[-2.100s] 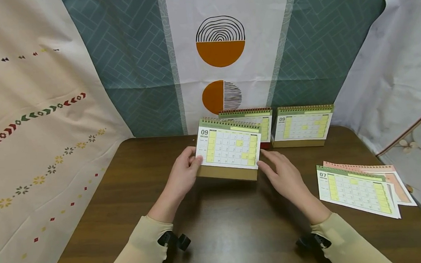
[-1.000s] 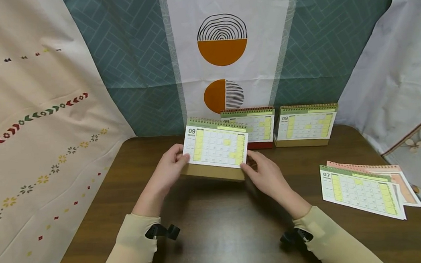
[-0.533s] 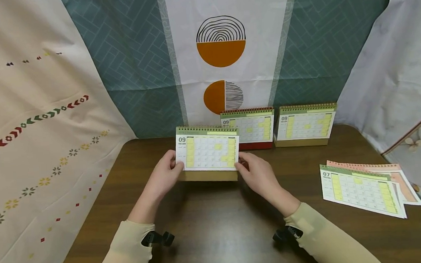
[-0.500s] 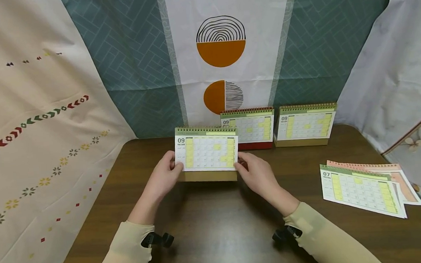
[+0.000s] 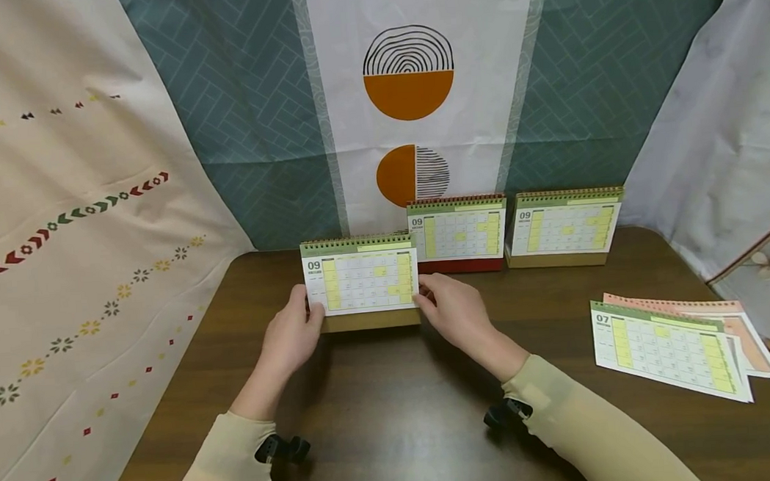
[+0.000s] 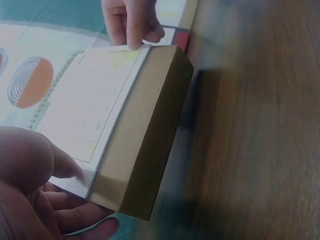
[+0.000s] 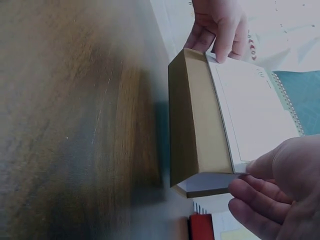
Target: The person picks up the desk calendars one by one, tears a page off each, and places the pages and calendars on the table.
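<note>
A desk calendar (image 5: 364, 282) with a tan cardboard stand shows its 09 page, left of two other calendars. My left hand (image 5: 289, 334) grips its left edge, thumb on the page and fingers at the back. At the opposite edge, the right hand (image 5: 455, 310) pinches it between thumb and fingers. From the left wrist view, the stand (image 6: 150, 125) appears just above the table, its underside partly showing. The right wrist view shows the stand's open end (image 7: 207, 182) near the right hand (image 7: 285, 185).
Behind, a red-based calendar (image 5: 459, 236) and another tan-based calendar (image 5: 564, 229) stand side by side, both on 09. Loose calendar sheets (image 5: 666, 348), green-topped 07 over pink, lie at the table's right. Patterned cloths (image 5: 410, 106) hang behind the wooden table (image 5: 396, 416).
Both hands have carried the calendar leftward, away from in front of the red-based one, and its tilt has levelled. It also sits slightly lower. The other calendars and loose sheets have stayed put.
</note>
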`<state>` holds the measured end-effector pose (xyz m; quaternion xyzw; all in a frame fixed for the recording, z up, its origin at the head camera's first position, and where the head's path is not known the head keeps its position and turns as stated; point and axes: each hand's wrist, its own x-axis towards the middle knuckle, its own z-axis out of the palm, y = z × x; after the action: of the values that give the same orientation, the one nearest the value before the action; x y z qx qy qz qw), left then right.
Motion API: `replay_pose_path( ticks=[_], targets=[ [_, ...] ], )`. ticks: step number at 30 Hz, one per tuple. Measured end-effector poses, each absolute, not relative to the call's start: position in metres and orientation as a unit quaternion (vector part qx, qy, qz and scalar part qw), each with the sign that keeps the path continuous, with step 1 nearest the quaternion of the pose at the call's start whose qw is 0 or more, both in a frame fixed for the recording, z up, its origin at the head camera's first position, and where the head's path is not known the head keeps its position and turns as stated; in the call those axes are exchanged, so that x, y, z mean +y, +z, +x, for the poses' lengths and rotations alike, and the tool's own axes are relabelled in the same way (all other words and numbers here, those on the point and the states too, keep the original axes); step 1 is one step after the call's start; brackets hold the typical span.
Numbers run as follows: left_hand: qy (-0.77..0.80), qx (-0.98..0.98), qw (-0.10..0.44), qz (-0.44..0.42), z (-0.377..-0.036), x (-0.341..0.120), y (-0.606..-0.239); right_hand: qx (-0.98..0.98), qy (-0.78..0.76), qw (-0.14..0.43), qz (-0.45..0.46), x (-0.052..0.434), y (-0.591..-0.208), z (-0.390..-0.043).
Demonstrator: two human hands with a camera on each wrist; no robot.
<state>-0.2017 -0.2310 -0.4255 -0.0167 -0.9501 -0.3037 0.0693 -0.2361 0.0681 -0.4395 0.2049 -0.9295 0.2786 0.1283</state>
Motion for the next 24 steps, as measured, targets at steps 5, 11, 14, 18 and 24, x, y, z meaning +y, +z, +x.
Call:
replay_pose_path(
  ticks=[5, 11, 14, 18, 24],
  targets=[
    [-0.274, -0.959, 0.071, -0.009, -0.204, -0.236, -0.428, -0.934, 0.247, 0.148, 0.214, 0.06, -0.44, -0.243],
    [-0.252, -0.965, 0.077, 0.006, -0.211, -0.241, -0.434, -0.931, 0.219, 0.181, 0.228, 0.051, -0.442, -0.251],
    [-0.246, -0.966, 0.074, 0.007, -0.215, -0.242, -0.436, -0.932, 0.208, 0.186, 0.23, 0.049, -0.443, -0.256],
    [-0.245, -0.967, 0.069, 0.008, -0.223, -0.243, -0.438, -0.935, 0.195, 0.189, 0.229, 0.046, -0.444, -0.263],
    [-0.25, -0.966, 0.056, 0.019, -0.233, -0.243, -0.441, -0.936, 0.182, 0.19, 0.232, 0.041, -0.447, -0.273]
  ],
)
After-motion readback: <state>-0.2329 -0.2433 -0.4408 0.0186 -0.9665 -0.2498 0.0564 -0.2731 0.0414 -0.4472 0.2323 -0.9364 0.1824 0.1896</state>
